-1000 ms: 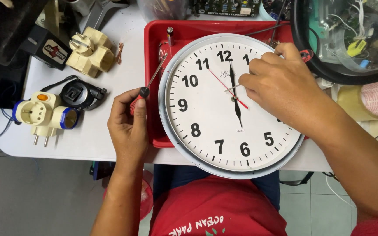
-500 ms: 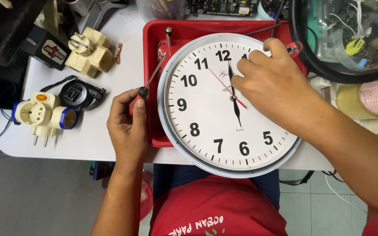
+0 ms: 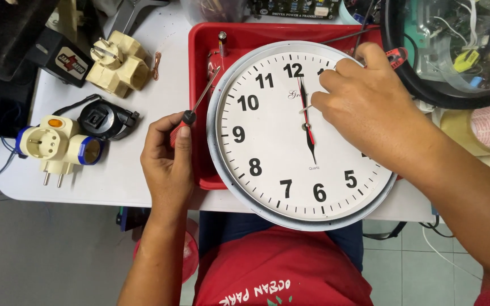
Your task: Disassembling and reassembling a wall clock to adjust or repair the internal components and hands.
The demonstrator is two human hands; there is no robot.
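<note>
Right under fingers (image 3: 325, 90): clock hands (image 3: 307, 116)

The clock (image 3: 290, 164) lies on the tray (image 3: 199, 68), plug adapters (image 3: 58, 144) to its left.

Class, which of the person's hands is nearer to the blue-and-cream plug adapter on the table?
Left. The left hand, holding a screwdriver, sits just right of the plug adapter; the right hand rests across the clock face.
</note>
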